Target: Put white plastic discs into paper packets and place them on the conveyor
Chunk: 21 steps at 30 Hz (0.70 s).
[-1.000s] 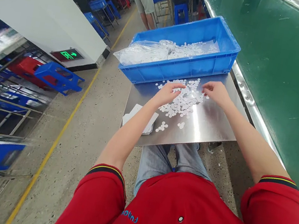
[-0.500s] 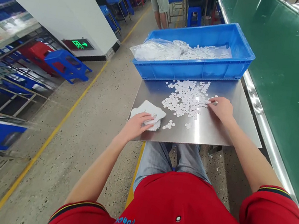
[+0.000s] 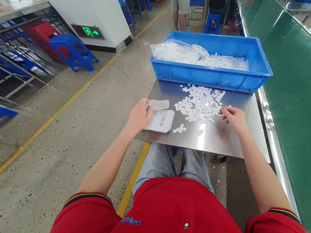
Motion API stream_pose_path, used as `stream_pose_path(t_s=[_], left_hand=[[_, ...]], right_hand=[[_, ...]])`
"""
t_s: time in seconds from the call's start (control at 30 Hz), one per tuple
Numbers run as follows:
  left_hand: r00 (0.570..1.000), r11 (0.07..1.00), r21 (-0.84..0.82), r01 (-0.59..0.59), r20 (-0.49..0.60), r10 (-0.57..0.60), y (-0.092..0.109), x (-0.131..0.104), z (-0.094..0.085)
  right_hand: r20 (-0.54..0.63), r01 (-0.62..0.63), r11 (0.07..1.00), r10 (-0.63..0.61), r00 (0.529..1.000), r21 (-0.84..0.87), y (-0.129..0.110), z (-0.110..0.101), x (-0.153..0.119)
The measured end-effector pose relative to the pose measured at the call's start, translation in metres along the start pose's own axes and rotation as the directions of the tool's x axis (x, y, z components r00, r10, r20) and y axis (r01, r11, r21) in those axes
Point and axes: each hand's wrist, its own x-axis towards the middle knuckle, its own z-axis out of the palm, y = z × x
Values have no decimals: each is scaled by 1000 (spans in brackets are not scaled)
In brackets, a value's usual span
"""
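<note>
Cards (image 3: 164, 123) lie in a white stack on the metal tabletop (image 3: 224, 144), just beside the left grip (image 3: 139, 117) and to its right, close to the near edge. That grip is closed on one pale piece (image 3: 160, 104), held by its left end above the far part of the stack, its free end reaching to the right. Discs (image 3: 199, 104), small, white and round, are spread flat between the two grips, some overlapping. The right grip (image 3: 235, 120) is at their right side, thumb and forefinger close together at the outermost ones; whether a disc is caught between the fingertips, I cannot tell. Nearer the wearer than both grips' fingertips, a small cluster (image 3: 179, 129) lies apart, just to the right of the stack, with a few more discs farther right. Ahead of both grips, a blue box (image 3: 204, 77) stands at the far end, holding more discs and a clear bag (image 3: 175, 52) that hangs over its left rim. Right of the right grip runs a green belt (image 3: 305, 102), behind a metal rail (image 3: 269, 120).
</note>
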Motion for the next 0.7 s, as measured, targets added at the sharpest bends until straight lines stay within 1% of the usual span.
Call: stream_pose_path(t_s=[0.1,0.13,0.2,0.27,0.33,0.4,0.43,0.5,0.53,0.57,0.63,0.7], left_hand=[[993,972,-215,-92,-89,74,8,1,-13],[991,953,-284,-104,-112,75,12,0,-15],[991,906,-414,-87,-126,38,20,-2,-16],[995,845,-533,-33,-97,-22,29,-5,-14],[997,773,-634,31,-35,-69,38,-9,-11],[996,715,-693,93,62,-70,49,-13,-10],[993,701,-704,113,110,-49,54,-15,-10],[981,702,-705,97,186,52,66,-19,-12],[969,713,-699,54,208,131,72,-21,-13],[948,724,-690,-5,228,223,79,-22,-13],[880,736,-663,-137,260,398,90,-24,-13],[811,744,-622,-245,289,509,100,-24,-10]], right_hand=[[33,47,998,-49,998,50,-8,8,-5],[41,75,995,-78,996,63,-11,12,-8],[55,140,986,-146,988,91,-19,19,-13],[70,196,973,-205,976,119,-27,24,-20],[83,231,964,-243,966,136,-35,28,-27],[88,248,959,-261,961,137,-42,29,-32],[93,254,959,-266,959,125,-45,29,-35],[116,268,960,-276,954,78,-50,28,-38],[137,281,959,-285,949,44,-51,28,-39],[165,300,954,-296,941,5,-53,28,-41],[244,350,933,-322,915,-80,-55,29,-43],[333,423,885,-346,877,-194,-58,32,-44]])
